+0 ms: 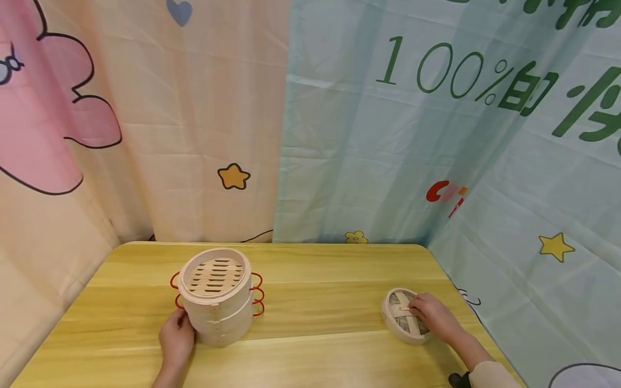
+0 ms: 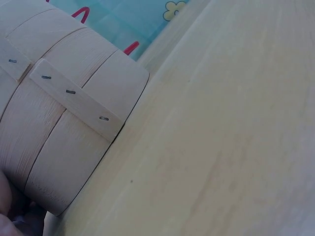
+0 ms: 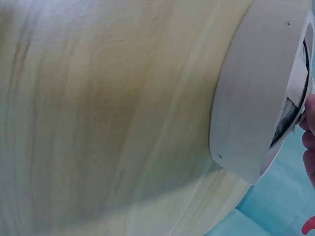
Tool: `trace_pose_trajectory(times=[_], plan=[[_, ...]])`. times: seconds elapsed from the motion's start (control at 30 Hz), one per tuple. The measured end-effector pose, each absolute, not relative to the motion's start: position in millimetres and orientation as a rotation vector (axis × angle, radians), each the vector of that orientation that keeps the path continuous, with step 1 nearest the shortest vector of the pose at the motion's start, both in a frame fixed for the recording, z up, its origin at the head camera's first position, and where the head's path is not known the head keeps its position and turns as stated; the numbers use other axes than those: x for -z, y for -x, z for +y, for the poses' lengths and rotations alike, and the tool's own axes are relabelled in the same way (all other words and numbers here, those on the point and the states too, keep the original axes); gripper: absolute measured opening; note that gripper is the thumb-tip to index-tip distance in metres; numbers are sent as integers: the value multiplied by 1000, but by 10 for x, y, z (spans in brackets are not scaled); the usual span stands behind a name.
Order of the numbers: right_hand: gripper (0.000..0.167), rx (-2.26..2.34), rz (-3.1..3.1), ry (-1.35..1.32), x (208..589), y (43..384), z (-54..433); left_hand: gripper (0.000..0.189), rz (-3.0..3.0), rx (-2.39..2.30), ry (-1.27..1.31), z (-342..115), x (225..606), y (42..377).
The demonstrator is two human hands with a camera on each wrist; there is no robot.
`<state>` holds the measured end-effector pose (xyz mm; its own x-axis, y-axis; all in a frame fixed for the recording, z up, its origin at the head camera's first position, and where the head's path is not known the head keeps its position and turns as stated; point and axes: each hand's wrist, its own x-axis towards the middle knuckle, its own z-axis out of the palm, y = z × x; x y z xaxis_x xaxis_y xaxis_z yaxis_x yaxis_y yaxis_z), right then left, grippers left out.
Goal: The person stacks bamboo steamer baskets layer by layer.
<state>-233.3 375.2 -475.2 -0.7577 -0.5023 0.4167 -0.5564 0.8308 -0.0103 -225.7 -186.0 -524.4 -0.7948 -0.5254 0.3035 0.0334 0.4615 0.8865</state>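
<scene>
A stacked bamboo steamer (image 1: 215, 318) with red side handles stands on the left part of the table, its slatted top open to view. My left hand (image 1: 177, 338) is at its lower left side, fingers curled in where a low handle would be; that spot is hidden by the hand. The left wrist view shows the steamer's stapled wall (image 2: 74, 98) close up, with the fingers at the lower left corner. Far to the right, my right hand (image 1: 436, 317) pinches the small strap on top of the woven steamer lid (image 1: 406, 333). The lid lies rim-down on the table.
The wooden table (image 1: 320, 318) spans the space between steamer and lid. Printed curtains (image 1: 320, 134) hang behind its far edge and along the right side. A dark band (image 1: 458, 380) shows at the right wrist by the sleeve.
</scene>
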Motion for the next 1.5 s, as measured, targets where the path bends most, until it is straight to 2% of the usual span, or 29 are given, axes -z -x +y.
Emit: trace_pose_trajectory(times=[0.23, 0.4, 0.6, 1.23, 1.5], plan=[[18, -102, -2524, -815, 4805, 2323, 3694, 15, -2172, 1315, -404, -1860, 5237, 2244], [16, -109, -2564, -734, 4667, 2333, 3522, 15, -2178, 1317, -399, -1868, 5244, 2236], [11, -192, -2667, -689, 4369, 2459, 3095, 17, -2180, 1322, -399, -1898, 5244, 2232], [3, -346, -2608, -1010, 3522, 2780, 1637, 16, -2160, 1333, -369, -1891, 5235, 2263], [5, -344, -2701, -1011, 3283, 2853, 1216, 16, -2148, 1345, -380, -1866, 5247, 2249]])
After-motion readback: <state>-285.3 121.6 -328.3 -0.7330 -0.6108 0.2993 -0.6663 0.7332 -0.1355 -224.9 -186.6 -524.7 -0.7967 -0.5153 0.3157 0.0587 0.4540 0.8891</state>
